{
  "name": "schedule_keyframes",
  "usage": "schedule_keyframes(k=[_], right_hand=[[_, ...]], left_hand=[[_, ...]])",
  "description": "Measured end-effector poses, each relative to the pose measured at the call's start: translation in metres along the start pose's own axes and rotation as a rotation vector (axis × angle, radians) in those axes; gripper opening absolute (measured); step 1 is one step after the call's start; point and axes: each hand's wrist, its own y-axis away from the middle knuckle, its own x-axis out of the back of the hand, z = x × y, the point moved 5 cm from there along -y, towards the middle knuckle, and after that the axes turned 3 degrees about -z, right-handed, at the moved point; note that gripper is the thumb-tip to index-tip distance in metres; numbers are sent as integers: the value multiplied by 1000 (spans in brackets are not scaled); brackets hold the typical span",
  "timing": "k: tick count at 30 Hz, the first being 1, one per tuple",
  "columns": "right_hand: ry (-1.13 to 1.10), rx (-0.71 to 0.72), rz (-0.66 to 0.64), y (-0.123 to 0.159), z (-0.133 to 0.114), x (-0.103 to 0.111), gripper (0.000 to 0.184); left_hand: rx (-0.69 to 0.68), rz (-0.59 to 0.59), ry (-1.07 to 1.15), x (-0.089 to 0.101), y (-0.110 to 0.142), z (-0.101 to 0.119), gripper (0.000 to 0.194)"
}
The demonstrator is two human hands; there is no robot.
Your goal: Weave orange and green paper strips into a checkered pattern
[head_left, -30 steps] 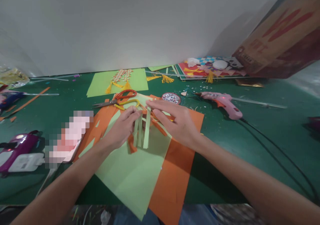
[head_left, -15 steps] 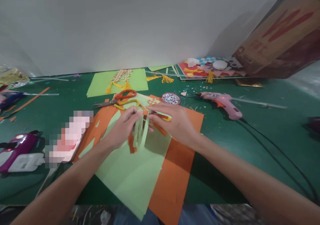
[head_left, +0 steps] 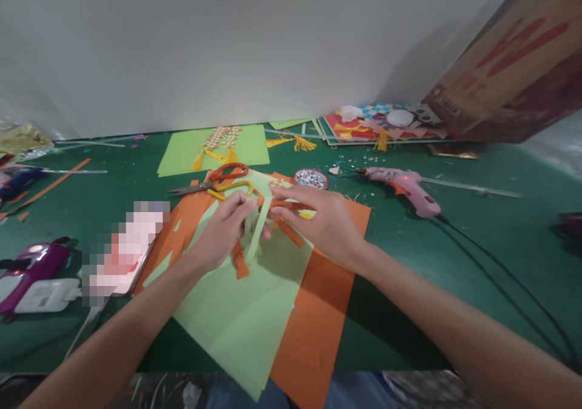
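- The scissors (head_left: 210, 185) lie on the papers with blades pointing left and handles right; every place below is told from them.
- Slanting pale green strip (head_left: 260, 227): on the person's side of the scissors and a little right of their handles, between the two hands. Its long axis runs slantwise, upper end away from the person, lower end towards the person and leftwards.
- Left hand (head_left: 220, 233): on the person's side of the scissors. Its grip is closed, thumb against finger, on the upper part of the strip bundle (head_left: 248, 230), which hangs down from there.
- Right hand (head_left: 330, 222): right of the scissors and towards the person. Its thumb and forefinger sit at the slanting strip's upper end, making it the nearer hand to that end; the lower end lies closer to the left hand. Whether this grip presses on the strip, I cannot tell.
- Loose orange strip (head_left: 290, 232): right of the scissors and nearer the person, below the right fingers.
- Dish of sequins (head_left: 311, 179): right of the scissors, on the green surface (head_left: 400, 263).
- Pink glue gun (head_left: 411, 191): farther right of the scissors, well apart from both hands.
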Motion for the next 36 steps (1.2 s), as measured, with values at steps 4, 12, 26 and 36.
schedule_keyframes(k=[4, 12, 26, 36], right_hand=[[74, 102, 34, 1, -4, 2, 23], [111, 210, 53, 2, -12, 1, 23], [134, 168, -3, 2, -8, -1, 23], [111, 155, 62, 2, -10, 3, 18]], left_hand=[[3, -4, 1, -1, 0, 1, 22], [22, -88, -51, -4, 2, -1, 23], [-4, -68, -156, -3, 3, -2, 26], [-66, -84, -203, -6, 5, 1, 23]])
